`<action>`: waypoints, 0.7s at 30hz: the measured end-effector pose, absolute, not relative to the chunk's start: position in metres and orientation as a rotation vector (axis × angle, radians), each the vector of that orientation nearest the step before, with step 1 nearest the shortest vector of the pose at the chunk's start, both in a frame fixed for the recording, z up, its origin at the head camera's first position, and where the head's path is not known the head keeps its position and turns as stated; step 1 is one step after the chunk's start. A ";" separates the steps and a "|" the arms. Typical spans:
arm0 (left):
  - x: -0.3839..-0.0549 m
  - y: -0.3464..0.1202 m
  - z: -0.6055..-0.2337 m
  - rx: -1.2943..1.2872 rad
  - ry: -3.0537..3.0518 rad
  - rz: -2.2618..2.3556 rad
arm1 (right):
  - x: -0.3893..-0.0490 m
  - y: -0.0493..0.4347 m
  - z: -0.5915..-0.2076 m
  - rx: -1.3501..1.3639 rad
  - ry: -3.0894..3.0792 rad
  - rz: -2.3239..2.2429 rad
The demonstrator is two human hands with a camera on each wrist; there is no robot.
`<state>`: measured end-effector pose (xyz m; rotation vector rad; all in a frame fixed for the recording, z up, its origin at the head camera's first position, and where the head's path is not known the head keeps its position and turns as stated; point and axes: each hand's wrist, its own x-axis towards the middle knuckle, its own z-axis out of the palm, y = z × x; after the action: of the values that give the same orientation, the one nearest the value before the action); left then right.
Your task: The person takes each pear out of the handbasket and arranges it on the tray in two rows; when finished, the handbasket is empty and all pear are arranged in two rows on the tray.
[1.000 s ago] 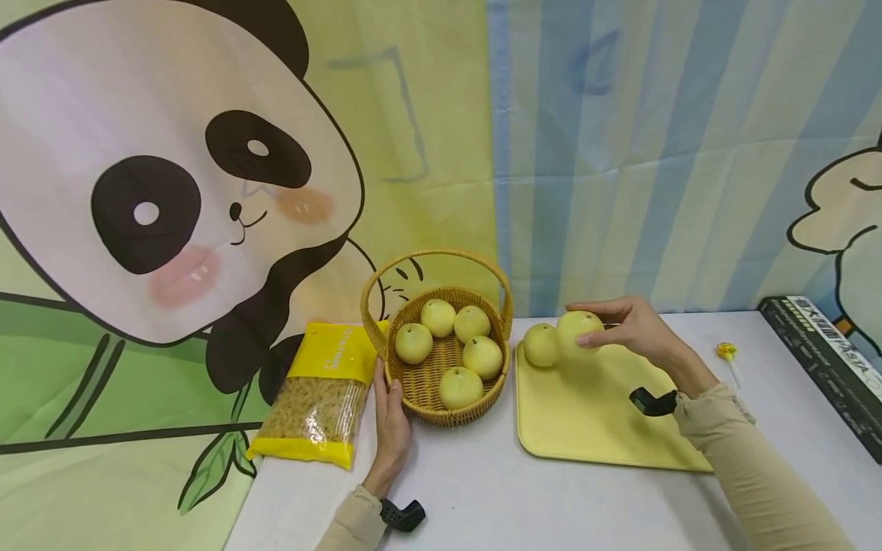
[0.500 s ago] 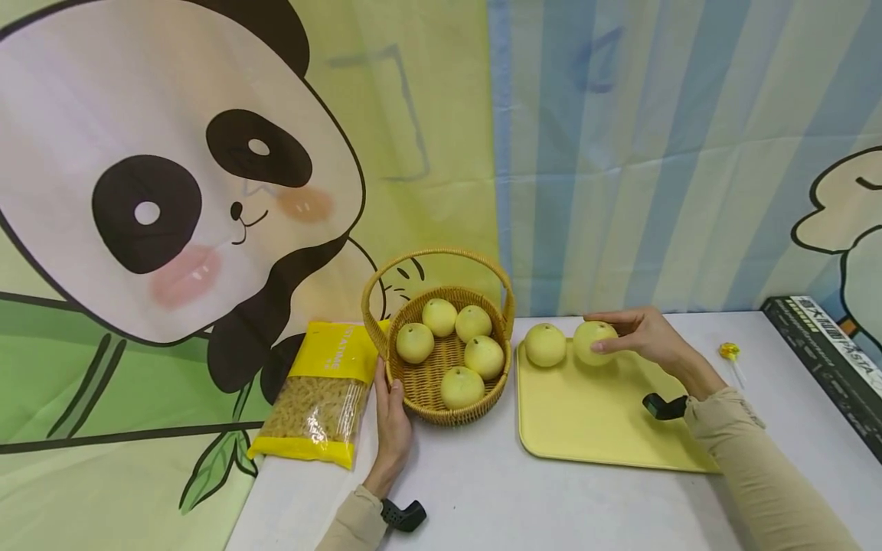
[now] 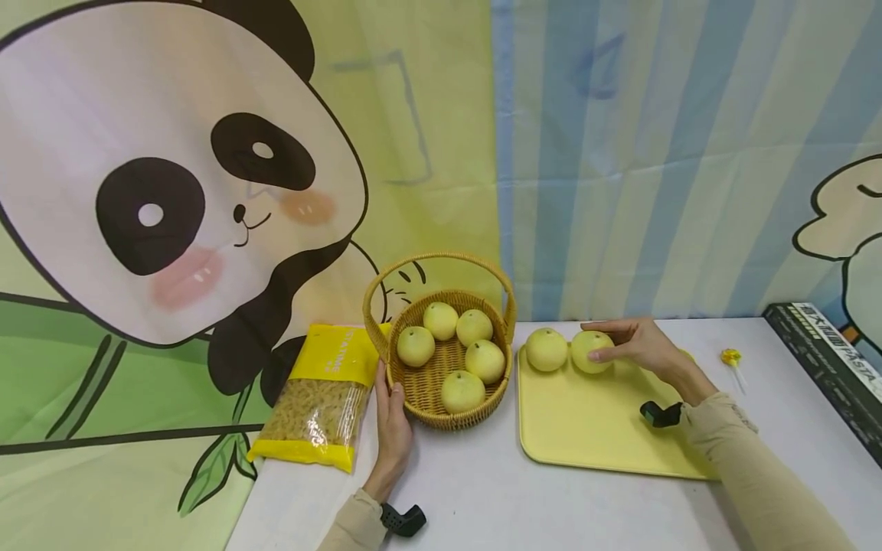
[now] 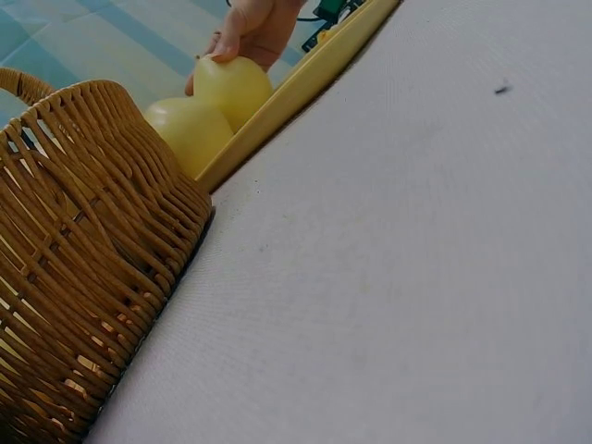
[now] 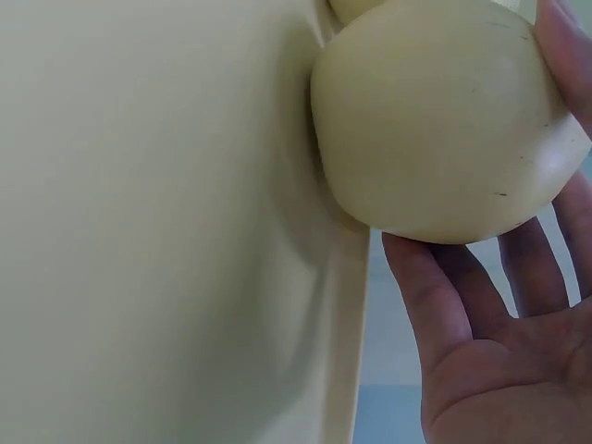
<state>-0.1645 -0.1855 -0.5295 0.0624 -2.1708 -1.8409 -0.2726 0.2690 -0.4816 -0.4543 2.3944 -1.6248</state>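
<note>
In the head view my right hand (image 3: 641, 350) grips a round, pale yellow pear (image 3: 591, 352) at the back of a yellow tray (image 3: 606, 428). Thumb and fingers are round the pear (image 5: 444, 120) in the right wrist view, where it sits low by the tray's edge. Just left of it on the tray is a second pear (image 3: 547, 350). My left hand (image 3: 394, 428) rests with extended fingers against the left side of a wicker basket (image 3: 451, 419). Several more pears, one a front pear (image 3: 462, 392), lie in the basket, whose tall handle (image 3: 441, 256) stands upright.
A yellow bag of pasta (image 3: 317, 398) lies left of the basket. A lollipop (image 3: 732, 358) lies right of the tray, and a black pasta box (image 3: 827, 375) is at the table's right. A printed curtain (image 3: 586, 191) hangs behind the white table (image 3: 482, 497).
My right hand has moved the pear slightly right and down onto the tray, beside the other pear. My left hand has stayed at the basket.
</note>
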 end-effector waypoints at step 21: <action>-0.164 -0.187 -0.534 0.060 -2.173 -1.831 | -0.269 0.273 -0.492 -0.564 2.377 -1.572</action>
<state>-0.1644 -0.1870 -0.5344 0.0604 -2.1729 -1.8309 -0.2695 0.2727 -0.4915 -0.5641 2.3766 -1.5725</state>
